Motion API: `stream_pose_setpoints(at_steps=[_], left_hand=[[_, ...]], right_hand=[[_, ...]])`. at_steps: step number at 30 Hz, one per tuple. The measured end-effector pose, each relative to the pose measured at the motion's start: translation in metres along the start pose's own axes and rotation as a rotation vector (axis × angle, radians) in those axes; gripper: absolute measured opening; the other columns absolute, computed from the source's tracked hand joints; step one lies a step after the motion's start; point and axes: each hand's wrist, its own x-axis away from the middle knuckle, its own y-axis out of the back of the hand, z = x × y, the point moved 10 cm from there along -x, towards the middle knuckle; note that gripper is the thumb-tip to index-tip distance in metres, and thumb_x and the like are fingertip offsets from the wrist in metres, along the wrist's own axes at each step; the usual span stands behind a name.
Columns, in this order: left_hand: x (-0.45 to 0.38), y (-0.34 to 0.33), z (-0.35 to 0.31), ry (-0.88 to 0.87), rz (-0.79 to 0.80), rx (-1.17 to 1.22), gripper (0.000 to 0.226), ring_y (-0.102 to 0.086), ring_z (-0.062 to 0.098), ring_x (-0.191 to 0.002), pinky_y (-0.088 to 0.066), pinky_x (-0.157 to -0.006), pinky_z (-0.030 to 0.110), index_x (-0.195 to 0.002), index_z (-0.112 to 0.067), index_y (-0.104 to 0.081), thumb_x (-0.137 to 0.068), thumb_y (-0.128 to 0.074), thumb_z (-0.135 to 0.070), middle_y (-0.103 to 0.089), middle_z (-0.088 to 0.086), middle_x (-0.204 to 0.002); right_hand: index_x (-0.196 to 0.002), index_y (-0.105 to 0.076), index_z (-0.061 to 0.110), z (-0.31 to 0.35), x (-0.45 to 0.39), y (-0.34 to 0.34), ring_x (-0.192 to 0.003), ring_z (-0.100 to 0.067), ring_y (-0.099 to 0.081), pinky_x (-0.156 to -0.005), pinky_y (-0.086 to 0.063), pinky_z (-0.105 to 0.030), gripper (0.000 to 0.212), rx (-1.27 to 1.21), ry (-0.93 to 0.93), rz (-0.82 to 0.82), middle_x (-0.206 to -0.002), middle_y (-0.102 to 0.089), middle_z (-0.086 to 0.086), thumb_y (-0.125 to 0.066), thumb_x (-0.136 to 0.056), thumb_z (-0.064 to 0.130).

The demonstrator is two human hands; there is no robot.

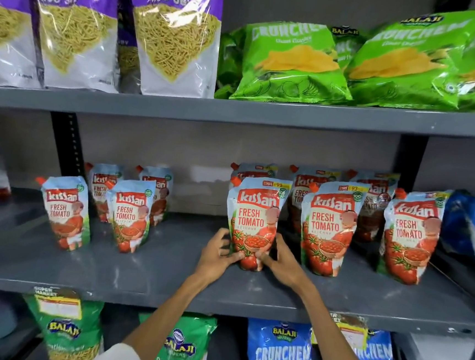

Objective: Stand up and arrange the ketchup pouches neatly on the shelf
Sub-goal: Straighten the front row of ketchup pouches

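Red ketchup pouch point(255, 221) upright on grey shelf point(164, 277), base gripped between left hand point(218, 255) and right hand point(280, 262).

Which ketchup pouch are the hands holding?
The front pouch in the middle, leftmost of the right-hand group. The left hand and right hand press its lower sides; every other pouch stands untouched.

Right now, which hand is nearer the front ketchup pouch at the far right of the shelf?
The right hand. It grips the right side of the middle pouch, with one more pouch between it and the far-right pouch. The left hand is on the middle pouch's left side, farther away.
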Motion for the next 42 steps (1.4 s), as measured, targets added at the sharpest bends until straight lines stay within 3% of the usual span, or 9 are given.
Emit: stream_pose_setpoints(at_steps=[12,16,19,23,26,29,35,40,42], left_hand=[[0.02,0.007,-0.005,0.045,-0.051,0.049,0.075,-0.064,0.022,-0.113,-0.054,-0.08,0.015,-0.143,-0.014,-0.042,-0.079,-0.082,-0.015,-0.061,0.008,-0.128],[0.039,0.03,-0.004,0.029,-0.104,0.064,0.07,-0.062,0.021,-0.115,-0.051,-0.088,0.02,-0.141,-0.019,-0.045,-0.08,-0.081,-0.02,-0.058,0.001,-0.13],[0.056,0.067,-0.006,-0.031,-0.149,0.041,0.053,-0.067,0.015,-0.108,-0.055,-0.087,0.023,-0.128,-0.023,-0.055,-0.081,-0.08,-0.02,-0.066,0.0,-0.122],[0.074,0.141,0.002,-0.079,-0.261,-0.004,0.037,-0.07,0.02,-0.097,-0.057,-0.086,0.031,-0.11,-0.022,-0.063,-0.08,-0.081,-0.013,-0.07,0.002,-0.107],[0.085,0.217,0.022,-0.051,-0.396,0.014,0.04,-0.065,0.024,-0.099,-0.057,-0.084,0.038,-0.106,-0.025,-0.059,-0.078,-0.081,-0.008,-0.066,0.006,-0.108],[0.081,0.268,0.036,-0.071,-0.425,-0.052,0.06,-0.058,0.023,-0.115,-0.053,-0.092,0.032,-0.128,-0.018,-0.048,-0.079,-0.08,-0.006,-0.055,0.008,-0.13],[0.042,0.301,0.059,0.041,-0.224,-0.113,0.092,-0.042,0.019,-0.135,-0.036,-0.116,0.04,-0.154,-0.01,-0.025,-0.08,-0.08,-0.008,-0.043,0.005,-0.148],[0.022,0.301,0.075,0.134,-0.073,-0.122,0.066,-0.066,0.02,-0.103,-0.053,-0.08,0.018,-0.141,-0.006,-0.042,-0.084,-0.075,-0.006,-0.067,0.019,-0.125],[0.02,0.304,0.079,0.125,-0.054,-0.127,0.06,-0.067,0.024,-0.101,-0.054,-0.079,0.02,-0.135,-0.003,-0.049,-0.082,-0.077,-0.005,-0.068,0.022,-0.12]], right_hand=[[-0.133,-0.033,0.009,-0.009,0.01,0.008,-0.116,-0.016,-0.057,-0.092,-0.049,-0.022,0.073,-0.079,-0.097,-0.093,-0.126,-0.056,-0.003,-0.08,-0.079,0.022],[-0.097,-0.047,0.011,-0.007,0.024,0.012,-0.083,-0.019,-0.063,-0.075,-0.054,-0.034,0.046,-0.124,-0.179,-0.293,-0.088,-0.06,-0.003,-0.084,-0.073,0.024],[-0.075,-0.053,0.017,0.009,0.021,-0.027,-0.064,-0.013,-0.057,-0.064,-0.048,-0.032,0.031,-0.094,-0.174,-0.257,-0.069,-0.057,0.003,-0.083,-0.073,0.025],[-0.084,-0.057,0.007,0.041,0.003,-0.104,-0.043,0.002,-0.054,-0.045,-0.044,-0.015,0.02,-0.145,-0.115,-0.105,-0.059,-0.054,0.001,-0.077,-0.081,0.009],[-0.095,-0.06,0.004,0.061,-0.02,-0.166,-0.051,0.001,-0.057,-0.05,-0.047,-0.015,0.023,-0.162,-0.102,-0.072,-0.064,-0.057,-0.001,-0.077,-0.08,0.007],[-0.11,-0.055,0.004,0.078,-0.044,-0.221,-0.077,-0.018,-0.061,-0.067,-0.052,-0.023,0.041,-0.169,-0.12,-0.03,-0.088,-0.062,-0.011,-0.08,-0.077,0.005],[-0.126,-0.047,0.006,0.096,-0.086,-0.29,-0.11,-0.019,-0.065,-0.1,-0.052,-0.042,0.071,-0.116,-0.075,0.018,-0.119,-0.066,-0.007,-0.084,-0.069,0.024],[-0.122,-0.049,0.007,0.101,-0.083,-0.288,-0.111,-0.021,-0.064,-0.101,-0.05,-0.045,0.045,-0.065,-0.105,-0.079,-0.122,-0.066,-0.009,-0.073,-0.084,0.014],[-0.119,-0.051,0.01,0.1,-0.079,-0.284,-0.11,-0.02,-0.064,-0.101,-0.05,-0.044,0.042,-0.028,-0.104,-0.09,-0.119,-0.067,-0.006,-0.074,-0.084,0.016]])
